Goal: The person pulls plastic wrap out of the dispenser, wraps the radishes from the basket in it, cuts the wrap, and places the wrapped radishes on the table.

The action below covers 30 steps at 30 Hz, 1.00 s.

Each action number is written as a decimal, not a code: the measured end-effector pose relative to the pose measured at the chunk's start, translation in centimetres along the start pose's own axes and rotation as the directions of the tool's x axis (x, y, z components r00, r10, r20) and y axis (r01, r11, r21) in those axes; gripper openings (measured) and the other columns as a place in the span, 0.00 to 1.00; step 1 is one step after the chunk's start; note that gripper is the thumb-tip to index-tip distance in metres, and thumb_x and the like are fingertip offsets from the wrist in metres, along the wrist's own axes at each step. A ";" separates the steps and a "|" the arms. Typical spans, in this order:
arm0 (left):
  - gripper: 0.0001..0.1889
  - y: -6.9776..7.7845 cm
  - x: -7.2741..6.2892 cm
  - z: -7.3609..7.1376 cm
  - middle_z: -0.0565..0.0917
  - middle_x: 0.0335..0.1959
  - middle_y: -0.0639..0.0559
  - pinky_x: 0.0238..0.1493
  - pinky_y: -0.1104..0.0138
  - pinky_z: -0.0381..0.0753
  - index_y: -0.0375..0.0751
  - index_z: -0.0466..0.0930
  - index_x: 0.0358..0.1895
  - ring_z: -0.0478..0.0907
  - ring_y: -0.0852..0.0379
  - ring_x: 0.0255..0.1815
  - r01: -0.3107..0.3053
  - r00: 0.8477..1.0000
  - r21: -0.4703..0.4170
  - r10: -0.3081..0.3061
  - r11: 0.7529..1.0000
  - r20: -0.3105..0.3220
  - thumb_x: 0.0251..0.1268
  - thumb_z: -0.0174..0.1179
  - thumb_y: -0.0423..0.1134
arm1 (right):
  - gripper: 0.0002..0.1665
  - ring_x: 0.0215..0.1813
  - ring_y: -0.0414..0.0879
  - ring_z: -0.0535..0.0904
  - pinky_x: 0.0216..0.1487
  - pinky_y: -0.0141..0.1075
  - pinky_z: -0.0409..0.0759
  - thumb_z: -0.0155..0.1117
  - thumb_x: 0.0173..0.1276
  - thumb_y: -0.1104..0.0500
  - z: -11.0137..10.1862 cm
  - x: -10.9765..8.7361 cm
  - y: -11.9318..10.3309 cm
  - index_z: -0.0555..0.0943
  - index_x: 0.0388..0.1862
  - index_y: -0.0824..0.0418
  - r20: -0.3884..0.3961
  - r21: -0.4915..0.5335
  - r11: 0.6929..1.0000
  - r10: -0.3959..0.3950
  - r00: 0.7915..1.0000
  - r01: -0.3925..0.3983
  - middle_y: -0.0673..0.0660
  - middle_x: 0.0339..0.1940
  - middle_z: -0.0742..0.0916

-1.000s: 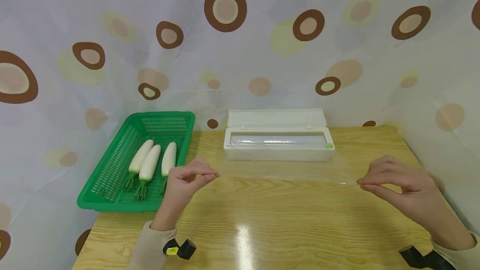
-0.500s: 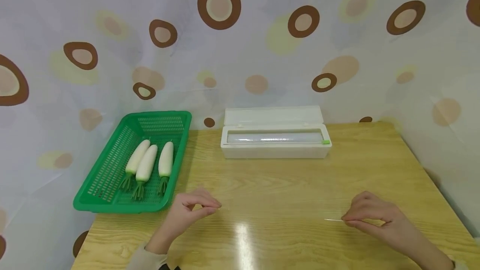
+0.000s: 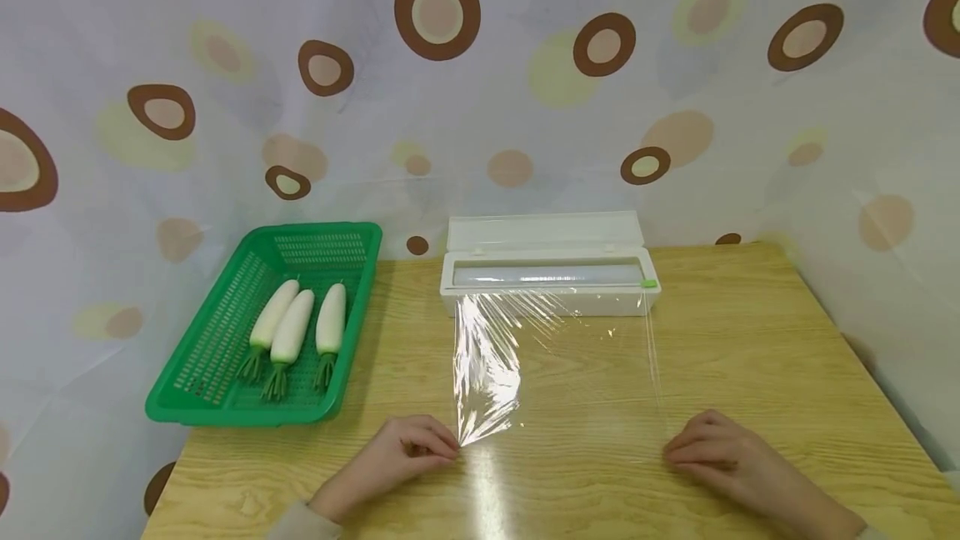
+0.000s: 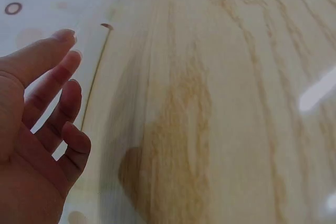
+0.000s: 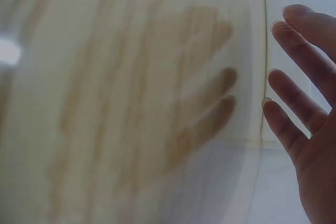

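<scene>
A clear sheet of cling film (image 3: 487,373) stretches from a white dispenser box (image 3: 551,302) toward me over the table. My left hand (image 3: 408,455) pinches its near left corner between thumb and forefinger. At the near right corner, my right hand (image 3: 731,461) pinches the film the same way. Inside the box, whose lid stands raised at the back, lies the film roll (image 3: 547,275). In the left wrist view, thumb and forefinger of the left hand (image 4: 37,103) meet at the tips. The right hand (image 5: 310,93) appears likewise in the right wrist view, its other fingers spread.
On the left stands a green plastic basket (image 3: 360,332) with three white radishes (image 3: 292,327) in it. A small green slider (image 3: 648,283) sits at the box's right end. A patterned cloth (image 3: 510,90) hangs behind the wooden table (image 3: 750,340).
Both hands have come down and nearer to me, drawing the film farther out of the box. The film now lies low over the table, with bright glare on its left side.
</scene>
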<state>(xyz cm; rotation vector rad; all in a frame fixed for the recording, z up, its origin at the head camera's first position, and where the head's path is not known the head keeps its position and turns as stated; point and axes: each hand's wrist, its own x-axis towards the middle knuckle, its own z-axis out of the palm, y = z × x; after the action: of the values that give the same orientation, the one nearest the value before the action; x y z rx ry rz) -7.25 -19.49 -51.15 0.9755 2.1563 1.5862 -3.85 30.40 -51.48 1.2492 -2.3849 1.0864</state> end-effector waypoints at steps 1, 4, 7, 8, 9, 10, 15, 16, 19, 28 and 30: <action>0.06 -0.2 0.0 0.1 0.89 0.47 0.45 0.53 0.66 0.84 0.35 0.91 0.43 0.85 0.56 0.51 -0.006 1.000 0.014 0.005 1.000 0.014 0.71 0.67 0.33 | 0.26 0.50 0.39 0.79 0.53 0.22 0.73 0.79 0.51 0.73 0.1 -0.1 0.1 0.91 0.47 0.50 0.004 -0.006 1.000 0.005 1.000 -0.005 0.47 0.46 0.90; 0.06 -0.5 0.1 0.2 0.88 0.46 0.47 0.51 0.66 0.84 0.37 0.92 0.44 0.84 0.59 0.50 -0.015 0.999 0.050 0.013 0.999 0.040 0.71 0.68 0.34 | 0.28 0.49 0.38 0.79 0.52 0.21 0.74 0.80 0.51 0.73 0.4 -0.3 0.3 0.91 0.48 0.49 0.011 -0.016 1.000 0.007 1.000 -0.007 0.46 0.46 0.90; 0.06 -0.7 0.3 0.2 0.88 0.46 0.50 0.50 0.67 0.84 0.40 0.92 0.44 0.83 0.62 0.49 0.000 0.999 0.077 -0.004 0.997 0.051 0.70 0.69 0.35 | 0.26 0.48 0.39 0.80 0.52 0.21 0.74 0.80 0.52 0.72 0.6 -0.4 0.5 0.91 0.49 0.51 0.003 -0.029 0.999 -0.019 1.000 0.019 0.46 0.45 0.90; 0.05 -0.7 0.3 0.2 0.88 0.46 0.50 0.50 0.67 0.85 0.40 0.92 0.44 0.82 0.63 0.49 -0.001 0.998 0.082 -0.004 0.997 0.055 0.70 0.69 0.35 | 0.26 0.47 0.38 0.80 0.52 0.21 0.73 0.80 0.53 0.71 0.6 -0.5 0.4 0.91 0.49 0.51 0.008 -0.037 0.999 -0.017 1.000 0.017 0.45 0.44 0.90; 0.05 -0.7 0.4 0.2 0.88 0.46 0.51 0.49 0.67 0.85 0.40 0.92 0.43 0.83 0.63 0.49 -0.003 0.998 0.089 -0.002 0.996 0.059 0.70 0.69 0.35 | 0.25 0.47 0.38 0.80 0.52 0.20 0.73 0.80 0.53 0.71 0.6 -0.5 0.4 0.91 0.49 0.51 0.014 -0.050 0.999 -0.011 1.000 0.012 0.45 0.44 0.90; 0.05 -0.8 0.4 0.2 0.88 0.46 0.51 0.49 0.67 0.85 0.41 0.92 0.43 0.83 0.63 0.49 -0.008 0.998 0.098 0.002 0.995 0.064 0.70 0.69 0.35 | 0.25 0.46 0.37 0.80 0.51 0.20 0.73 0.80 0.53 0.71 0.5 -0.5 0.3 0.91 0.49 0.51 0.020 -0.062 0.998 -0.005 1.000 0.006 0.44 0.44 0.90; 0.05 -0.9 0.5 0.0 0.88 0.45 0.52 0.49 0.67 0.86 0.42 0.92 0.43 0.83 0.63 0.49 -0.028 0.996 0.129 0.017 0.991 0.089 0.70 0.69 0.35 | 0.23 0.42 0.30 0.76 0.41 0.19 0.71 0.77 0.59 0.70 0.1 -0.4 -0.8 0.90 0.52 0.52 0.077 -0.129 0.986 0.120 0.990 -0.109 0.38 0.42 0.86; 0.05 -0.9 0.5 0.0 0.88 0.45 0.52 0.48 0.67 0.86 0.42 0.92 0.43 0.83 0.64 0.49 -0.027 0.996 0.136 0.015 0.990 0.092 0.70 0.69 0.35 | 0.23 0.42 0.29 0.76 0.40 0.19 0.71 0.77 0.61 0.69 0.0 -0.3 -1.0 0.90 0.53 0.53 0.085 -0.142 0.980 0.151 0.985 -0.138 0.37 0.42 0.86; 0.05 -0.9 0.6 -0.2 0.88 0.45 0.54 0.48 0.68 0.86 0.43 0.93 0.43 0.83 0.65 0.48 -0.024 0.995 0.169 0.008 0.985 0.100 0.69 0.69 0.35 | 0.21 0.41 0.27 0.75 0.38 0.21 0.72 0.74 0.65 0.67 0.0 0.0 -1.3 0.88 0.57 0.54 0.093 -0.162 0.962 0.236 0.967 -0.219 0.37 0.42 0.86; 0.05 -0.5 0.8 -0.3 0.87 0.44 0.56 0.48 0.70 0.85 0.43 0.93 0.42 0.83 0.67 0.47 -0.051 0.992 0.263 0.019 0.963 0.124 0.68 0.70 0.32 | 0.28 0.39 0.26 0.74 0.37 0.26 0.75 0.77 0.65 0.62 0.8 1.4 -0.9 0.84 0.65 0.55 0.099 -0.193 0.955 0.246 0.964 -0.224 0.34 0.39 0.83; 0.05 -0.4 0.8 -0.2 0.87 0.44 0.56 0.48 0.70 0.85 0.43 0.93 0.42 0.83 0.67 0.47 -0.057 0.992 0.266 0.024 0.962 0.127 0.67 0.70 0.32 | 0.30 0.37 0.26 0.72 0.36 0.26 0.74 0.78 0.63 0.62 1.1 1.4 -0.7 0.84 0.65 0.57 0.097 -0.207 0.960 0.210 0.973 -0.187 0.34 0.38 0.82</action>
<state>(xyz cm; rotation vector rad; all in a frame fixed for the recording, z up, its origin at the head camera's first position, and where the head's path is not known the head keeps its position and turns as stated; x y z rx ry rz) -8.15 -19.16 -51.33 1.1715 2.3178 1.2330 -4.05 28.54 -51.15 1.0521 -2.6793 0.8202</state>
